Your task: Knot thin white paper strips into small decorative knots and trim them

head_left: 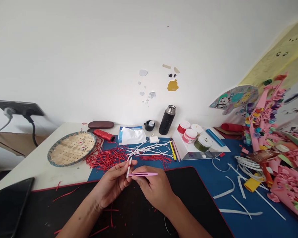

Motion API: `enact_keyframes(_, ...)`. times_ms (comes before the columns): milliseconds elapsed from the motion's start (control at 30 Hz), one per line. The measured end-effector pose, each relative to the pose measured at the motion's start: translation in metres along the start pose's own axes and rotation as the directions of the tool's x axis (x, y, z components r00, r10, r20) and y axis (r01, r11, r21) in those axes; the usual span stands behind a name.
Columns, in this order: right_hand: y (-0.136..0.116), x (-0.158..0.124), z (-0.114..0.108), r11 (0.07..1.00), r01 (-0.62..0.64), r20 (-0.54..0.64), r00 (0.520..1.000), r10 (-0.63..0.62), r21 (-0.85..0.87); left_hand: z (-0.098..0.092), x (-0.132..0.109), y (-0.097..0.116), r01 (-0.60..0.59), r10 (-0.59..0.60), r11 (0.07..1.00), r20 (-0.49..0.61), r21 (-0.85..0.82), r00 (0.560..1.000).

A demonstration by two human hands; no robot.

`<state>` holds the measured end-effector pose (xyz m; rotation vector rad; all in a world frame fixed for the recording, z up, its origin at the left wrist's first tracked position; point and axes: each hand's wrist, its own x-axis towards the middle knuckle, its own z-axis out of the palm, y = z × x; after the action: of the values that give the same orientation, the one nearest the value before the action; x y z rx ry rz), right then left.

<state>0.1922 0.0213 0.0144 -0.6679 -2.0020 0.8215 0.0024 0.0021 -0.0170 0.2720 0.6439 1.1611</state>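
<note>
Loose white strips (149,149) and red paper shreds (106,158) lie on a blue mat (201,185) just beyond the hands (132,186), with more red bits scattered on the black mat (191,201) beneath them. Further back on the bench (32,168) are a woven basket (71,148), a red spool (104,135), a black bottle (167,120) and lidded jars (190,135). A pink foam craft piece (290,185) sits at the right. Above the black mat, the left hand (111,185) pinches a short white strip (128,167) upright between thumb and fingers. The right hand (152,188) pinches pink tweezers (144,174), their tips reaching that strip.
</note>
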Motion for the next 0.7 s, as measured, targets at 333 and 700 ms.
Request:
enact_keyframes(333, 0.0, -0.001, 0.0, 0.999, -0.03, 0.002, 1.0, 0.03, 0.02, -0.005, -0.006, 0.013, -0.054, 0.045, 0.974, 0.046, 0.221, 0.998)
enact_keyframes(700, 0.003, -0.002, 0.001, 1.0, -0.02, 0.036, 0.999, 0.019, 0.017, 0.0, -0.006, 0.011, -0.048, 0.042, 0.966, 0.029, 0.256, 0.999)
